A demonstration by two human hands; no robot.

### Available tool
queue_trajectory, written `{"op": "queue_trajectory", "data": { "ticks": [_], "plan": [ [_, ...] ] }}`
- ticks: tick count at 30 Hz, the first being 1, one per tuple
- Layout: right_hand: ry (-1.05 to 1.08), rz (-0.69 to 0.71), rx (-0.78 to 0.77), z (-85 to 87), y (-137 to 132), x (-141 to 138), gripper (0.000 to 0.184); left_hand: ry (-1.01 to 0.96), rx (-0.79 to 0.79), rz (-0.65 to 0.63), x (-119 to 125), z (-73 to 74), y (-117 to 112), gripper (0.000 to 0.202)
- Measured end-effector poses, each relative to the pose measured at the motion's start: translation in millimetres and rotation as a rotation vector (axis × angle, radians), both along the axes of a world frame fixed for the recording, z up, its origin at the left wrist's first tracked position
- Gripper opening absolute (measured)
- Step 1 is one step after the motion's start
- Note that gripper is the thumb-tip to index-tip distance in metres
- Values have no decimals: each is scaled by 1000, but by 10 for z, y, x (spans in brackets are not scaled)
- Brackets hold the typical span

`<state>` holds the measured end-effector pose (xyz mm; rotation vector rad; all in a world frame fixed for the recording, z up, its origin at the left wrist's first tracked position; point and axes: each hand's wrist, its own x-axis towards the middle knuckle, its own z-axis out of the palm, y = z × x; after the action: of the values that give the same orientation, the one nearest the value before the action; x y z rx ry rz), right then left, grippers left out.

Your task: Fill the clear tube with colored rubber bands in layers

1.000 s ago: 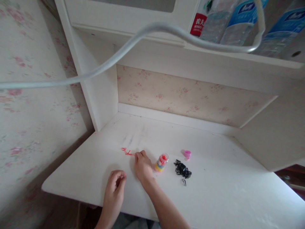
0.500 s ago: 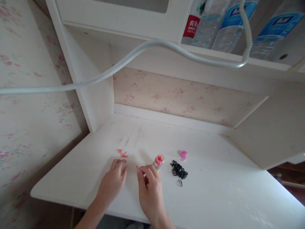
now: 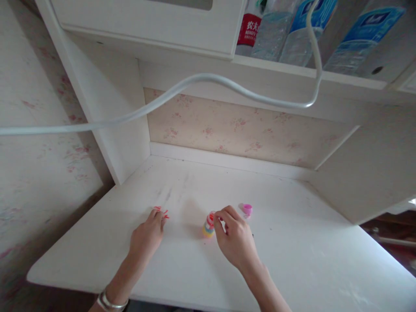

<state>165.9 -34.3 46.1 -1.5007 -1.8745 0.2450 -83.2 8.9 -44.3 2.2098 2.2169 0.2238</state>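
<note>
A small clear bottle (image 3: pixel 208 226) with red rubber bands inside and a coloured lower part stands upright on the desk, its mouth open. My right hand (image 3: pixel 236 236) is pinched at the bottle's mouth; whether a band is between the fingertips cannot be made out. Several loose red rubber bands (image 3: pixel 166 214) lie to the left. My left hand (image 3: pixel 147 234) has its fingertips drawn together on these bands. Behind the right hand is a pink cap (image 3: pixel 247 210). That hand covers nearly all of the black rubber bands.
The white desk (image 3: pixel 182 273) has a raised strip at the back and side panels. A white cable (image 3: pixel 208 78) crosses the view above the desk. Plastic bottles (image 3: pixel 273 32) stand on the shelf at upper right. Flowered wallpaper (image 3: pixel 74 160) covers the left wall.
My right hand has moved right and up to the bottle's mouth, now hiding the black bands. My left hand has closed onto the loose red bands. The view has shifted slightly.
</note>
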Motion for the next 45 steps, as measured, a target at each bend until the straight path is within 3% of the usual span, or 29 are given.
{"op": "queue_trajectory", "data": {
  "ticks": [8, 19, 29, 33, 42, 45],
  "plan": [
    [7, -29, -11, 43, 35, 13, 19, -151, -38, -15, -57, -40, 56, 31],
    [60, 17, -33, 19, 47, 24, 19, -511, 64, 5, -254, -195, 146, 34],
    [55, 31, -35, 84, 42, 44, 18, -562, 97, 84, -208, -127, 132, 41],
    [62, 66, -79, 100, 73, 56, 19, -583, 133, 60, -188, -90, 115, 39],
    [198, 64, -70, 175, 86, 84, 20, -637, 119, 105, -174, 76, 37, 28],
    [305, 42, -53, 131, 18, 133, 19, -679, 122, 118, -119, 137, -25, 27]
  ]
}}
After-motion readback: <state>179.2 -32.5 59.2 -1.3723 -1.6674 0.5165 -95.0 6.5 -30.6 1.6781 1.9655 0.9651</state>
